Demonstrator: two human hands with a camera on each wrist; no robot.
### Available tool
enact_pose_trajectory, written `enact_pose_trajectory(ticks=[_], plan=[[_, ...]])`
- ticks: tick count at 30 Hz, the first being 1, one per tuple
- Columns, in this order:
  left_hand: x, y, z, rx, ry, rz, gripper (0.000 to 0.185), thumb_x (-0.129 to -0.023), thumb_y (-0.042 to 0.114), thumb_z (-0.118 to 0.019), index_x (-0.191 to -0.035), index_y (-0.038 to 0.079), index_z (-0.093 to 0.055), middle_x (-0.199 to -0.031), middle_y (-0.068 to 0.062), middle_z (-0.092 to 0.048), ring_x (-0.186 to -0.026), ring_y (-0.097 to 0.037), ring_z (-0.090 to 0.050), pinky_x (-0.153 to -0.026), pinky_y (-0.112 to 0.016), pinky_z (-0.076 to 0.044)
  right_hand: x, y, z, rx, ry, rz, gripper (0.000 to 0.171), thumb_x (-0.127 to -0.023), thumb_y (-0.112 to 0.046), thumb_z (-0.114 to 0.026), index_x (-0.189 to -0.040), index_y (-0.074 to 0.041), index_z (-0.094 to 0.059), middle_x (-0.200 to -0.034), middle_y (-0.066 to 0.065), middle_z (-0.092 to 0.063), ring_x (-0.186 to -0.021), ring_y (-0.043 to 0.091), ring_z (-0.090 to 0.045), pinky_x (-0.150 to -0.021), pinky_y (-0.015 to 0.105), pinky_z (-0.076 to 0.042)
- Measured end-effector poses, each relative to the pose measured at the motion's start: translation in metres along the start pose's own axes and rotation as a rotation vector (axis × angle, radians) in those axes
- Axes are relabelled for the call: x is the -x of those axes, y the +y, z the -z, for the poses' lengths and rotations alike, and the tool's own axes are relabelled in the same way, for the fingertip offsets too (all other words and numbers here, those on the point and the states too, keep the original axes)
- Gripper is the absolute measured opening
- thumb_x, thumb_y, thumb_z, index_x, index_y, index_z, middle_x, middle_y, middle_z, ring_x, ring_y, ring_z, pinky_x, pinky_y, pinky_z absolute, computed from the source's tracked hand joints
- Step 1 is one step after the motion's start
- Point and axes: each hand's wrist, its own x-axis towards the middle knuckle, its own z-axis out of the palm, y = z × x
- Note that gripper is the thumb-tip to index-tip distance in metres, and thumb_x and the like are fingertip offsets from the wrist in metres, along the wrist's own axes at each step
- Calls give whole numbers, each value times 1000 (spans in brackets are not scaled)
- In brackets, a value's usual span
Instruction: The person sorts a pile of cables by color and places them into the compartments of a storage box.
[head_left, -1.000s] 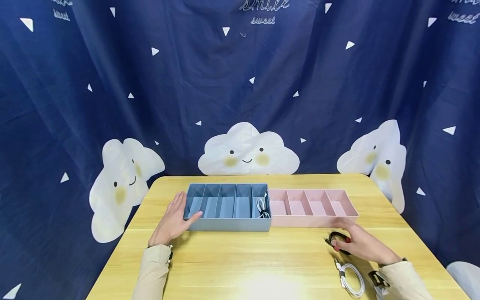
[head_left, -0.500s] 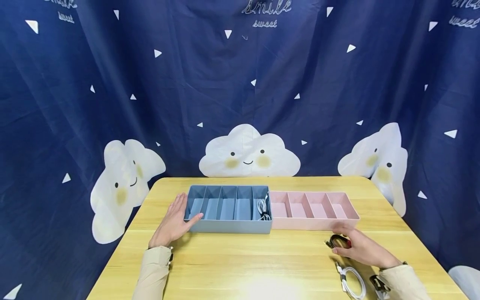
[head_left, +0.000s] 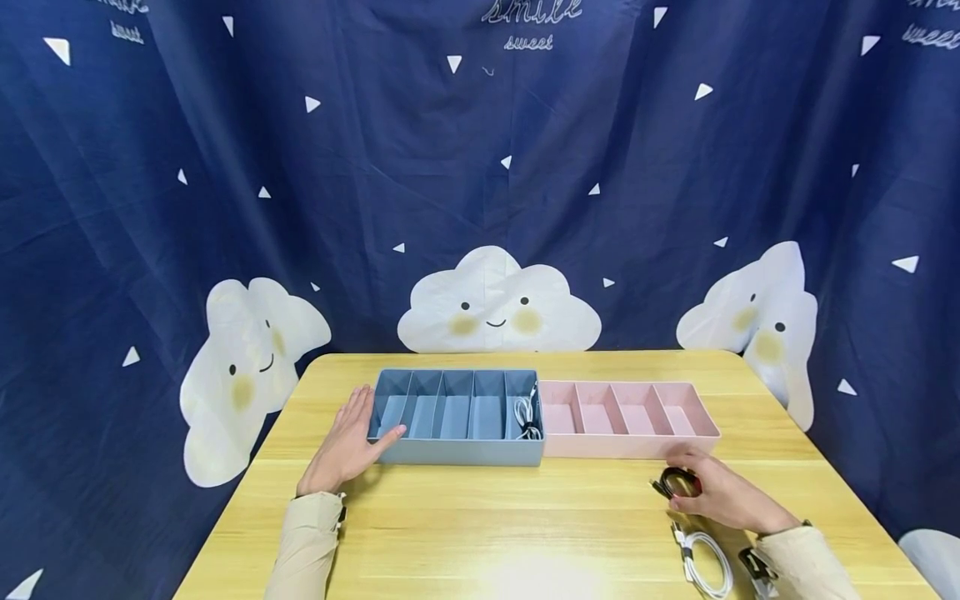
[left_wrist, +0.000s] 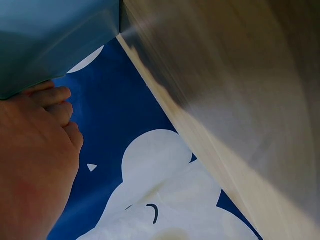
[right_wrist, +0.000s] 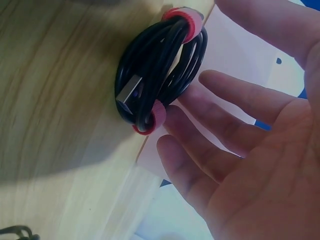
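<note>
My left hand (head_left: 343, 442) rests against the left end of a blue divided organizer box (head_left: 457, 451), fingers extended along its side and thumb over the front rim. In the left wrist view, the fingers (left_wrist: 60, 107) lie beside the box wall. My right hand (head_left: 723, 492) is at a coiled black USB cable (right_wrist: 150, 70) with red straps, in front of the pink box. Its fingers are spread and loosely bent beside the coil, with the thumb apart from it; whether the fingertips touch the cable is unclear. A coiled white cable (head_left: 709, 563) lies nearer.
A pink divided box (head_left: 622, 446) stands against the blue box's right end. Another white cable (head_left: 527, 417) sits in the blue box's rightmost compartment. Beneath everything is the wooden table (head_left: 450, 525), with a dark blue cloud-print curtain (head_left: 420, 167) behind.
The right thumb has shifted slightly toward the near side of the table, and one red strap is now hidden in the head view. My left hand and both boxes keep their places.
</note>
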Motion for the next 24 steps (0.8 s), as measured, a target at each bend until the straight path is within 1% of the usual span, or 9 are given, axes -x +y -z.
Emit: enact_pose_trajectory(ticks=[6,10,13,18,20,24], plan=[[0,1,1,-5,-5,2,110,-96,74,-50,-165,0,-8,-175,-20,-8,-163,-39,-4,-131,-62,-11,-2,2,-2,28,-5,-25,52,-78,-23,-90,-119,2,-70,-125,14,-64,-108,30,-65,-92,42,-59],[0,1,1,-4,-7,3,110,-96,74,-50,-165,0,-8,-175,-20,-8,-163,-39,-4,-131,-62,-11,-3,5,-4,33,-7,-32,53,-75,-22,-91,-119,1,-70,-125,13,-65,-109,29,-65,-93,44,-58],[-1,1,1,-7,-5,2,110,-96,74,-51,-165,-1,-10,-174,-21,-9,-163,-39,-4,-131,-62,-11,-4,7,-4,35,0,-26,52,-74,-22,-92,-117,0,-71,-124,12,-65,-108,27,-65,-93,43,-58],[-2,0,0,-19,2,-2,109,-96,73,-52,-164,-3,-14,-174,-22,-13,-163,-39,-6,-130,-62,-12,-5,7,-3,34,-2,-11,49,-74,-21,-92,-114,-1,-71,-122,12,-65,-104,25,-64,-90,37,-58],[-2,-1,-1,-18,1,0,109,-96,73,-51,-164,-3,-13,-174,-22,-12,-163,-39,-6,-130,-62,-13,-5,7,-3,37,-4,-10,49,-74,-21,-92,-114,0,-71,-121,12,-65,-103,25,-64,-89,34,-58],[-2,0,-1,-11,-6,5,110,-96,74,-51,-165,-2,-11,-174,-20,-9,-163,-39,-4,-130,-63,-12,-5,6,-3,34,-12,-5,51,-74,-20,-92,-115,3,-70,-120,13,-65,-102,25,-64,-87,34,-58]])
